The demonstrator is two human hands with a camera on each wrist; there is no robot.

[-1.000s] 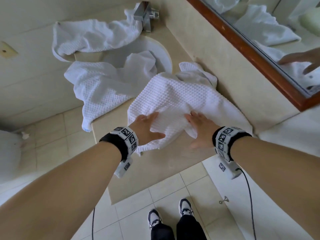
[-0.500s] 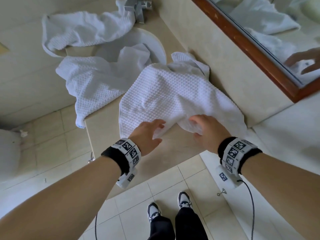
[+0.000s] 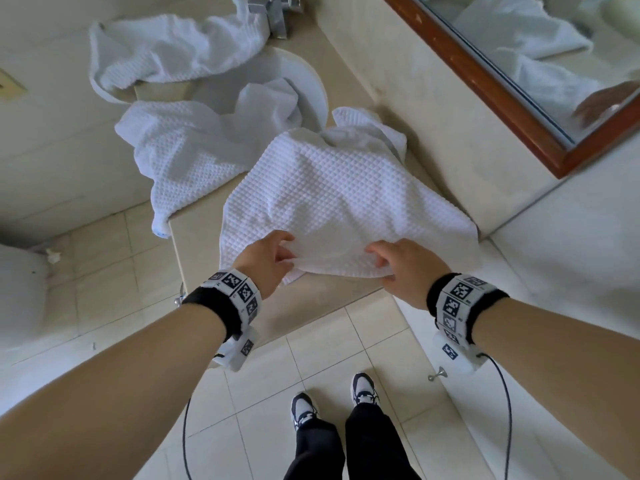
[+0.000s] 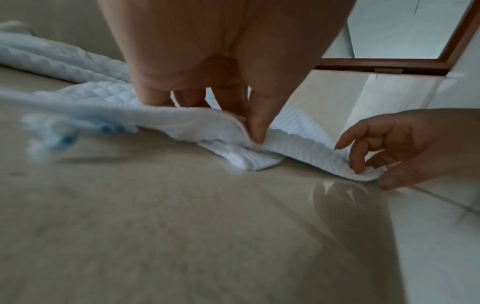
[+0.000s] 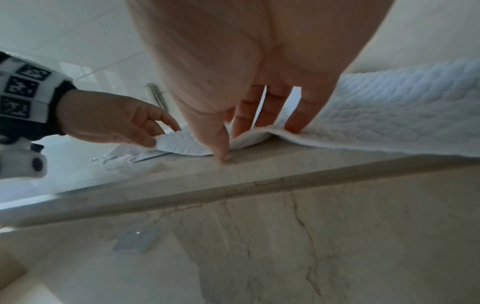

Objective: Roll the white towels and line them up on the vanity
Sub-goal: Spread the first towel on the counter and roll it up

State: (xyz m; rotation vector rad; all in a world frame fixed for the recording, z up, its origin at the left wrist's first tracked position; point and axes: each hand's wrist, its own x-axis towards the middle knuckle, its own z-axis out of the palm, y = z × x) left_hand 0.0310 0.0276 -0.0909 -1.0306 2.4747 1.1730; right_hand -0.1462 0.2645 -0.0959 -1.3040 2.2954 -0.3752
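Left hand (image 3: 266,261) and right hand (image 3: 407,271) pinching near hem of white towel (image 3: 339,202) on surface (image 3: 329,306); first roll starting. Next: turning hem evenly toward far side.

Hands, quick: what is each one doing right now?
Left hand: pinches the near edge of the front towel.
Right hand: pinches the same edge, further right.
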